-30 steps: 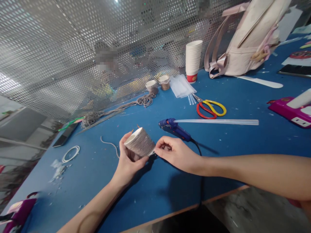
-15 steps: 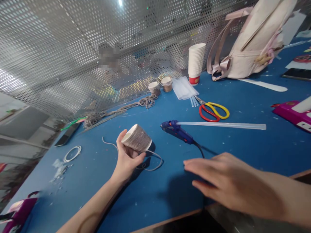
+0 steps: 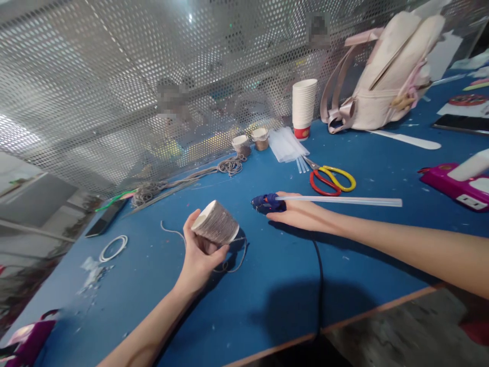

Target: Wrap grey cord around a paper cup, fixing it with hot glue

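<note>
My left hand [image 3: 200, 257] grips a paper cup [image 3: 216, 223] wrapped in grey cord, tilted on its side a little above the blue table. A loose tail of the grey cord [image 3: 244, 255] curls from the cup onto the tabletop. My right hand [image 3: 294, 211] is closed around the handle of a blue hot glue gun [image 3: 265, 203], whose nozzle points left toward the cup. From the gun's back a long clear glue stick [image 3: 344, 201] sticks out to the right. A black cable [image 3: 320, 285] runs from below the gun over the table's front edge.
Behind the gun lie red-and-yellow scissors [image 3: 332, 179] and clear plastic bags [image 3: 287, 145]. A stack of paper cups [image 3: 303, 109], two cord-wrapped cups [image 3: 260, 138] and a pink backpack [image 3: 389, 81] stand along the perforated screen [image 3: 126, 92]. Bundled cord [image 3: 148, 192] lies left; a purple power strip [image 3: 458, 183] sits right.
My right hand has moved forward and left from over the table's near side and taken hold of the glue gun. My left hand still holds the cup in about the same place.
</note>
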### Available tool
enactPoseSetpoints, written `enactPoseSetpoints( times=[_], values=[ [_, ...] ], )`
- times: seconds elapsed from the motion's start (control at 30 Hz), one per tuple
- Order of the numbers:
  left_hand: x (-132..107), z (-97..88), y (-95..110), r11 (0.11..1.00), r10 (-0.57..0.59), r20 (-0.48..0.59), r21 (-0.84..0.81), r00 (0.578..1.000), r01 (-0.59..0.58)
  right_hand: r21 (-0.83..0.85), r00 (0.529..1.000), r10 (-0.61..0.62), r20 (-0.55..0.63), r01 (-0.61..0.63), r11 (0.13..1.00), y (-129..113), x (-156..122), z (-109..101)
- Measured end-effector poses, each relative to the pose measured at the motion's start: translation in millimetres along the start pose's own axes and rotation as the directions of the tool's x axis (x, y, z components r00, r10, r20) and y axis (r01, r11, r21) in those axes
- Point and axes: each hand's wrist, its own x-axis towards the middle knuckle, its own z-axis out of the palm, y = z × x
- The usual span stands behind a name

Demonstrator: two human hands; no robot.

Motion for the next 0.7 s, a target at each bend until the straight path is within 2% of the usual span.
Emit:
enactPoseSetpoints(
  times=[0.13,0.23,0.33,0.5,0.6,0.7],
  values=[
    [0.1,-1.9,-0.8,1.000,0.014,-0.008,0.006,1.000,-0.014,0.108,0.999,0.046,-0.013,-0.045,0.993,-2.4,1.1,12.4],
    [-0.2,-1.8,-0.6,1.000,0.024,-0.017,0.002,1.000,-0.024,0.251,0.996,0.044,-0.072,-0.024,0.968,-4.5,-12.6,16.2],
    [-0.2,-0.2,-0.4,0.999,0.018,-0.029,-0.027,0.999,-0.019,0.368,0.998,0.029,-0.050,-0.009,0.930,-13.3,-32.3,16.7],
    [0.2,2.4,-2.7,0.997,0.044,-0.059,-0.055,0.997,-0.047,0.312,0.999,-0.027,-0.040,0.038,0.949,-27.5,-54.0,18.5],
    [0.3,2.3,-4.5,0.996,0.066,-0.055,-0.057,0.996,-0.069,0.322,0.997,-0.078,0.006,0.072,0.944,-30.3,-56.4,21.1],
    [0.1,2.1,-3.8,0.997,0.055,-0.063,-0.050,0.997,-0.059,0.303,0.994,-0.110,-0.010,0.108,0.947,-30.5,-55.0,24.1]
  ],
)
